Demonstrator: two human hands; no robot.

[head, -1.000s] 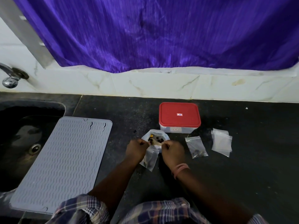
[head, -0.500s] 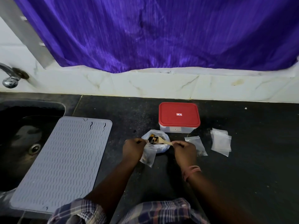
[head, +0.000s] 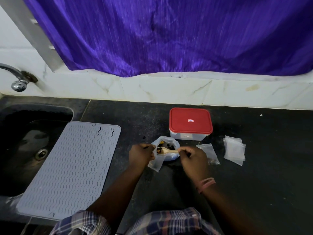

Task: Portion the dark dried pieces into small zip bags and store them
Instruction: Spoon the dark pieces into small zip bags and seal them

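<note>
Portioning under way. Left hand [head: 141,156] pinching open zip bag [head: 155,165]; right hand [head: 193,158] gripping wooden spoon [head: 166,151] over bowl [head: 171,157]. One filled bag [head: 209,154] done, empty bags [head: 234,150] and closed red-lidded container [head: 190,122] remaining.

Dark stone counter [head: 254,192] is carrying grey ribbed mat [head: 67,167], red-lidded container [head: 190,122], open bag of dark pieces [head: 166,148], filled zip bag [head: 209,153], empty bag stack [head: 234,150].

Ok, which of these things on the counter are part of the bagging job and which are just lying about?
Part of the job:
- bowl of dark pieces
- wooden spoon, held by the right hand
- small bag, held by the left hand
- filled bag
- spare bags
- red-lidded box

Lying about:
- grey mat
- sink
- tap
- purple curtain
</note>
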